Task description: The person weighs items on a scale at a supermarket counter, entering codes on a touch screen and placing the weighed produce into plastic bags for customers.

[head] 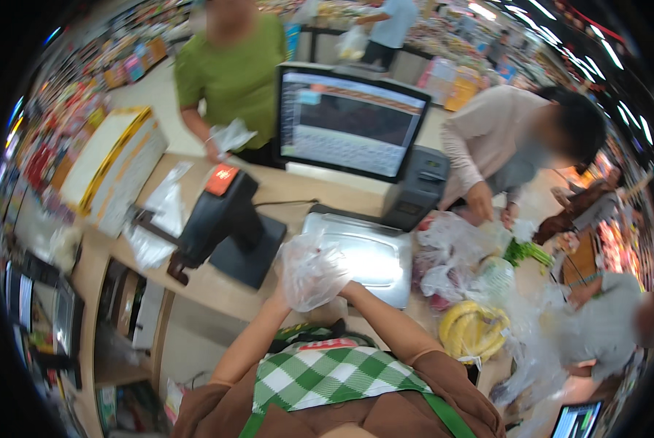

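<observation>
Both my hands are at a clear plastic bag point(313, 271) over the near left edge of a steel scale plate point(379, 246). My left hand point(283, 290) is at the bag's left side and my right hand point(340, 282) at its right; the film and glare hide most fingers, and the bag's contents are unclear. Left of the bag stands a black countertop scanner point(217, 219) with an orange sticker. Behind the scale plate are a monitor point(349, 123) and a dark grey printer-like unit point(417, 189).
Bagged produce point(453, 252), leafy greens point(527, 253) and bananas point(472, 331) lie right of the scale. A foam box point(113, 169) and an empty plastic bag point(160, 219) are at the left. People stand across the counter, one in green point(231, 76), another reaching toward the produce point(496, 142).
</observation>
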The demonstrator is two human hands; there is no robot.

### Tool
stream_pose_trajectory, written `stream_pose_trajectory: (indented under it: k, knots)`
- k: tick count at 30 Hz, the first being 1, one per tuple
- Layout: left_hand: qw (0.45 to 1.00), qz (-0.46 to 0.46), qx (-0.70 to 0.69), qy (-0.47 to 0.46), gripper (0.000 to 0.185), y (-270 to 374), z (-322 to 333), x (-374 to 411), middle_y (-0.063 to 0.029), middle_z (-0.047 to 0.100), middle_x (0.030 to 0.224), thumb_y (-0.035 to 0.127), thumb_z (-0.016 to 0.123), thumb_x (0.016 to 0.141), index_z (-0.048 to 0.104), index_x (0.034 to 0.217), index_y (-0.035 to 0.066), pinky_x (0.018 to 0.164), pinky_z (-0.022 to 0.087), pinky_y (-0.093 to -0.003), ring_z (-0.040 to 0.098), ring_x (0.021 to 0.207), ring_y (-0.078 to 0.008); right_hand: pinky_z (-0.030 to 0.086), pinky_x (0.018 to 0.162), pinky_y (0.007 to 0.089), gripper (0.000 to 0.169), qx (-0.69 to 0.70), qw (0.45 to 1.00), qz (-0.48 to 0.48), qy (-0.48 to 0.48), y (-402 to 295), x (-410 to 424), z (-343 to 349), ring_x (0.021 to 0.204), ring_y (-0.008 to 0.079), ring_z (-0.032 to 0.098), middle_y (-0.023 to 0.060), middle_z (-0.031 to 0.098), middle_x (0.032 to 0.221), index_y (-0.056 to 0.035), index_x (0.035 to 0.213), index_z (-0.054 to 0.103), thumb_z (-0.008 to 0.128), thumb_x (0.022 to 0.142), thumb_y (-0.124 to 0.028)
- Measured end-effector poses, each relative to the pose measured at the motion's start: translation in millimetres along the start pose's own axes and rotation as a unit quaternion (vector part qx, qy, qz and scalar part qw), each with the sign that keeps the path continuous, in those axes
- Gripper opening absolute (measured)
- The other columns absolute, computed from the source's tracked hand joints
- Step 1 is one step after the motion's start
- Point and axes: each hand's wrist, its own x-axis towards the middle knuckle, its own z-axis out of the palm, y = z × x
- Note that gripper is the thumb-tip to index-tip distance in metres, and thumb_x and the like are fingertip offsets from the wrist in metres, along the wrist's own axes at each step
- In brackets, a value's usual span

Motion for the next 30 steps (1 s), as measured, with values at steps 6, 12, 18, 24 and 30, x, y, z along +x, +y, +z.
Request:
stream_pose_trajectory:
  k: [6, 12, 18, 24, 30]
  knots:
    - [0.968, -0.089, 0.103, 0.212, 0.016, 7, -92, 3, -0.0098, 0.054, 0.085, 0.014, 0.068, 0.075, 0.059, 0.085, 0.006, 0.072, 0.041, -0.042, 0.051, 0.081, -0.032, 0.035, 0.097, 0.0416, 0.029, -0.03, 0.998, -0.052, -0.006, -30, 59, 83, 0.105, 0.0358, 0.051, 0.0183, 0.059, 0.107, -0.0041, 0.105, 0.059, 0.057, 0.077, -0.009]
    - [0.926, -0.121, 0.185, 0.307, 0.019, -21, -172, -31, -0.0065, 0.055, 0.082, 0.016, 0.068, 0.071, 0.058, 0.082, 0.005, 0.079, 0.042, -0.0354, 0.053, 0.081, -0.0232, 0.039, 0.088, 0.0423, 0.014, -0.024, 0.996, -0.048, -0.076, -58, 120, 141, 0.082, 0.034, 0.058, 0.0139, 0.063, 0.077, -0.0051, 0.085, 0.062, 0.056, 0.083, -0.018]
    - [0.844, -0.294, -0.08, 0.441, 0.021, -98, -198, -63, 0.0004, 0.054, 0.075, 0.02, 0.054, 0.093, 0.059, 0.087, 0.0, 0.068, 0.045, -0.0245, 0.053, 0.072, -0.0112, 0.042, 0.09, 0.0427, 0.032, -0.034, 0.994, 0.065, -0.087, -42, 168, 211, 0.104, 0.0396, 0.052, 0.0232, 0.06, 0.1, -0.0066, 0.111, 0.058, 0.058, 0.081, -0.02]
    - [0.82, -0.36, -0.197, 0.4, 0.025, -122, -192, -65, -0.0044, 0.059, 0.089, 0.023, 0.051, 0.096, 0.058, 0.099, -0.001, 0.081, 0.043, -0.0268, 0.054, 0.088, -0.0132, 0.042, 0.094, 0.039, 0.043, 0.007, 0.998, -0.032, 0.05, 17, 195, 257, 0.109, 0.034, 0.053, 0.02, 0.058, 0.115, -0.0114, 0.122, 0.054, 0.06, 0.082, -0.028]
    - [0.855, -0.351, -0.188, 0.333, 0.043, -158, -199, -84, -0.0089, 0.059, 0.116, 0.037, 0.046, 0.096, 0.06, 0.114, 0.0, 0.092, 0.039, -0.031, 0.052, 0.103, -0.018, 0.046, 0.091, 0.0432, 0.04, -0.164, 0.985, 0.038, 0.023, 27, 201, 261, 0.098, 0.0345, 0.061, 0.0146, 0.063, 0.11, -0.0252, 0.118, 0.059, 0.055, 0.079, -0.029]
